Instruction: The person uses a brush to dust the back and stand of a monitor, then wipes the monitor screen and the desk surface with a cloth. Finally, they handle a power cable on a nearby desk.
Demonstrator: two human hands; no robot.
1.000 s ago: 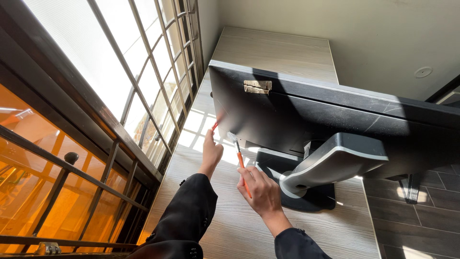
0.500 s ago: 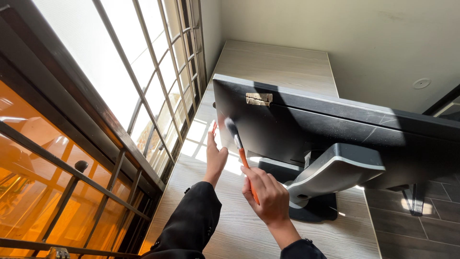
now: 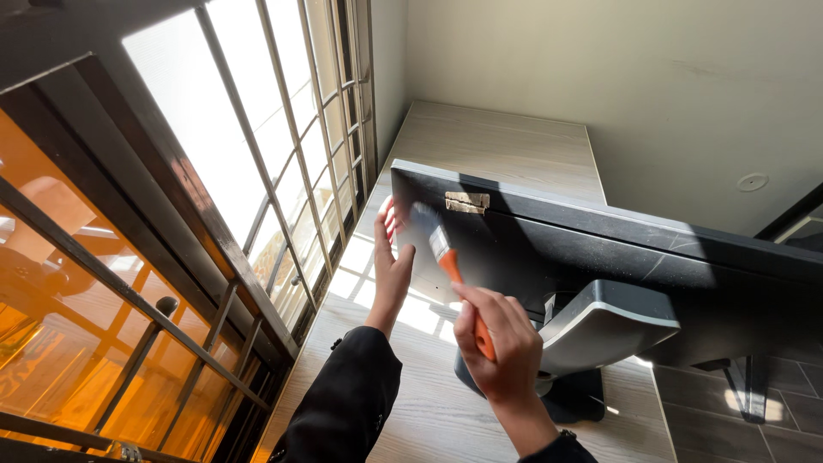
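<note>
A black monitor [image 3: 617, 257] stands with its back to me on a grey stand [image 3: 600, 330] on a light wooden desk [image 3: 497, 141]. My right hand [image 3: 501, 347] grips the orange handle of a paintbrush [image 3: 450, 261]; its bristles lie against the monitor's back near the upper left corner. My left hand [image 3: 392, 257] is at the monitor's left edge with the fingers wrapped around the side of it. A strip of worn tape [image 3: 466, 202] sticks to the back near the top edge.
A tall window with metal bars [image 3: 283, 146] runs along the desk's left side, and sunlight falls on the desk below the monitor. A plain wall stands behind the desk. Dark floor tiles [image 3: 754, 420] show at the lower right.
The brush has travelled up the monitor's back from near the bottom edge to the upper left corner. My left hand rose along the monitor's left edge. The view shifted downward.
</note>
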